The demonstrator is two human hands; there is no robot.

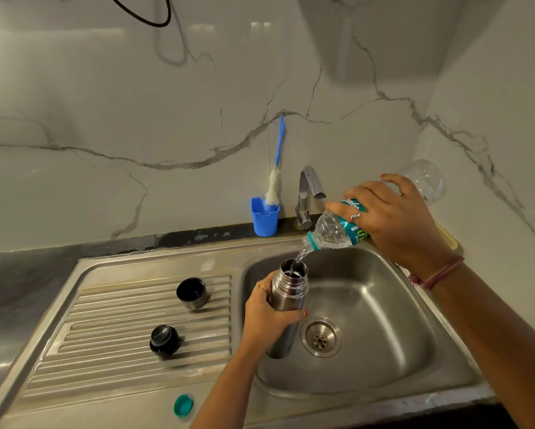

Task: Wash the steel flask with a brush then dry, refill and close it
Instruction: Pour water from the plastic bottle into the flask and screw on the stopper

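Steel flask (pixel 287 300) upright over sink basin (pixel 368 351), left hand (pixel 270 314) wrapped round its body. Right hand (pixel 396 218) grips tilted plastic bottle (pixel 334 227) above flask, water pouring in. Fill lvl prob low, can't see inside; narrow mouth, so over-tilt = spill

— what is being seen of the flask (pixel 286 292)?
— brushed steel, faintly glossy, is being shown; the sink (pixel 368 345) is being seen as dull, scuffed metal.
— and the bottle (pixel 334 229)?
— clear, crinkled plastic.
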